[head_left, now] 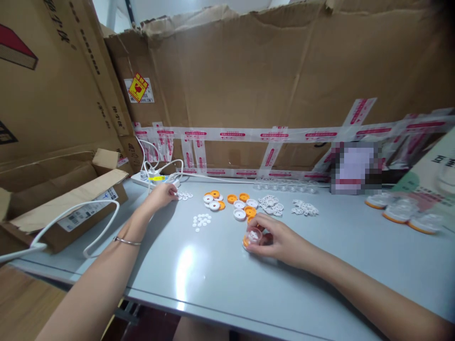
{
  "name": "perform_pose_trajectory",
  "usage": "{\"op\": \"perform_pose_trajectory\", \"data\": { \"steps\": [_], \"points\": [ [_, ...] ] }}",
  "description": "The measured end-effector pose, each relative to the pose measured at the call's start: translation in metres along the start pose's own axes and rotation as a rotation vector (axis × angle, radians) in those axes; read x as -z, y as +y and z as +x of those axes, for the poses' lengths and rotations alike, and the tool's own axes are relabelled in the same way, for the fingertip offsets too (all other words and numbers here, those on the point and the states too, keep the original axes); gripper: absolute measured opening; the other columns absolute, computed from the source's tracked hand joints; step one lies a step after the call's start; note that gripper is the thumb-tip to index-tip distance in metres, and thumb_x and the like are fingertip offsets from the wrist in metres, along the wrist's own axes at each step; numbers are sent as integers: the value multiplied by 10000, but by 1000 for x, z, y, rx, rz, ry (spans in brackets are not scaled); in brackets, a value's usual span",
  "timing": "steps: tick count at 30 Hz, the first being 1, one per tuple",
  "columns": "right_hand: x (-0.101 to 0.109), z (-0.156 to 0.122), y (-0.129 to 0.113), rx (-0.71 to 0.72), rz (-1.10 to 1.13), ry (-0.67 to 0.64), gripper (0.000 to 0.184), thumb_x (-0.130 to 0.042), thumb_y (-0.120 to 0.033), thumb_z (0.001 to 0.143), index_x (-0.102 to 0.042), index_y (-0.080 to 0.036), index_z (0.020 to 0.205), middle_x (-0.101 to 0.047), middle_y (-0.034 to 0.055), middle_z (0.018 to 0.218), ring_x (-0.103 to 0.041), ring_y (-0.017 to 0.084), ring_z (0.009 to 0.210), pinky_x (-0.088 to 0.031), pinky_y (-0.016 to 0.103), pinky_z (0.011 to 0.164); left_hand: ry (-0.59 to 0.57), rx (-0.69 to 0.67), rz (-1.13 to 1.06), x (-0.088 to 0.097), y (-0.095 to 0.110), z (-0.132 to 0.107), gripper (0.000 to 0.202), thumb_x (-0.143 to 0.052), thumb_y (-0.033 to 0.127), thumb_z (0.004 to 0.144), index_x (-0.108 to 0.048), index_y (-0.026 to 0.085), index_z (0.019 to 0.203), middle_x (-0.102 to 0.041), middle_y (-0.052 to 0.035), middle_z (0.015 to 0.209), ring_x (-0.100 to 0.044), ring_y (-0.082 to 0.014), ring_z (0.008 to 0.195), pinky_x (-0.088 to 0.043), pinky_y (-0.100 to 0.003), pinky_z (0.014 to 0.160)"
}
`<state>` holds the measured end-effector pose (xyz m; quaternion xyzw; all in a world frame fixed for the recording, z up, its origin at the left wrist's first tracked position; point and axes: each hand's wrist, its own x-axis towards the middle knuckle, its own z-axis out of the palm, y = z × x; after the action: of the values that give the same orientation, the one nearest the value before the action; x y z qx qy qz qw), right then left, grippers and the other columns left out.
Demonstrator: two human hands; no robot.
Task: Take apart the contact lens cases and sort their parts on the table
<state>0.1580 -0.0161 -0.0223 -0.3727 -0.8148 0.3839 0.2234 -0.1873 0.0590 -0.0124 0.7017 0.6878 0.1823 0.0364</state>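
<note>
My right hand (273, 239) grips a small clear plastic dome (253, 235) with an orange base, close above the grey table (220, 279). White bits show inside the dome. At the far left, my left hand (164, 195) has its fingertips pinched beside several small translucent discs (185, 195); what they hold, if anything, is hidden. Several small white discs (201, 220) lie between my hands. Orange and white round caps sit behind them, among them an orange ring cap (232, 199) and a white ring cap (239, 214).
White flat pieces (271, 205) and a second white pile (304, 208) lie right of the caps. Behind is a row of clear domes (286, 185). Finished-looking domes with orange bases (400, 210) stand at right. A power strip (156, 179), white cable (115, 215) and open carton (71, 203) occupy the left.
</note>
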Motion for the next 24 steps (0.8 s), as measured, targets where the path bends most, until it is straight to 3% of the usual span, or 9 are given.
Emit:
{"op": "perform_pose_trajectory", "data": {
  "steps": [5,7,8,9,11,13,17,24],
  "points": [
    [-12,2,6,-9,81,35,236,-635,-317,685,-456,-196,777,-510,4,801,-471,109,646,-415,240,595,120,-80,27,12,42,-22,195,-578,336,730,-613,165,815,-627,-69,811,-580,-211,756,-427,-298,685],
    [-15,3,7,-25,90,56,268,-654,-336,668,-443,-194,753,-513,0,775,-448,105,627,-391,234,572,191,-259,-110,11,70,-40,273,-580,395,748,-600,162,890,-622,-65,848,-570,-183,747,-427,-288,703],
    [-16,3,7,-35,105,64,290,-662,-348,660,-430,-194,741,-510,-6,752,-431,101,609,-376,230,558,104,-379,-205,8,84,-50,294,-591,410,747,-594,167,911,-620,-53,839,-566,-171,751,-430,-275,703],
    [-17,4,8,-47,127,72,317,-669,-366,652,-414,-195,728,-503,-14,726,-411,96,592,-360,227,544,-55,-494,-287,4,98,-59,318,-624,422,723,-590,175,921,-619,-42,847,-564,-163,766,-431,-262,703],
    [-19,5,8,-77,171,87,367,-681,-405,631,-388,-197,705,-472,-34,671,-372,89,563,-327,220,519,-281,-615,-363,-8,121,-76,422,-699,435,647,-571,183,962,-607,-38,887,-555,-166,803,-429,-256,708],
    [-21,7,8,-108,193,98,401,-698,-430,601,-382,-197,686,-432,-52,627,-342,85,550,-293,213,503,-360,-635,-379,-21,137,-86,477,-734,455,592,-561,177,938,-589,-42,891,-538,-173,797,-419,-262,692],
    [-22,8,7,-150,198,118,402,-711,-412,583,-384,-196,672,-392,-68,586,-312,83,544,-258,208,493,-331,-552,-445,-45,148,-89,412,-744,444,583,-541,164,807,-555,-20,795,-498,-151,710,-384,-239,612],
    [-25,6,8,-108,133,158,295,-654,-339,656,-401,-189,678,-380,-64,587,-318,80,544,-261,202,494,-303,-451,-583,-56,148,-89,238,-720,293,623,-558,154,731,-521,5,742,-484,-112,658,-373,-204,590]
  ]
}}
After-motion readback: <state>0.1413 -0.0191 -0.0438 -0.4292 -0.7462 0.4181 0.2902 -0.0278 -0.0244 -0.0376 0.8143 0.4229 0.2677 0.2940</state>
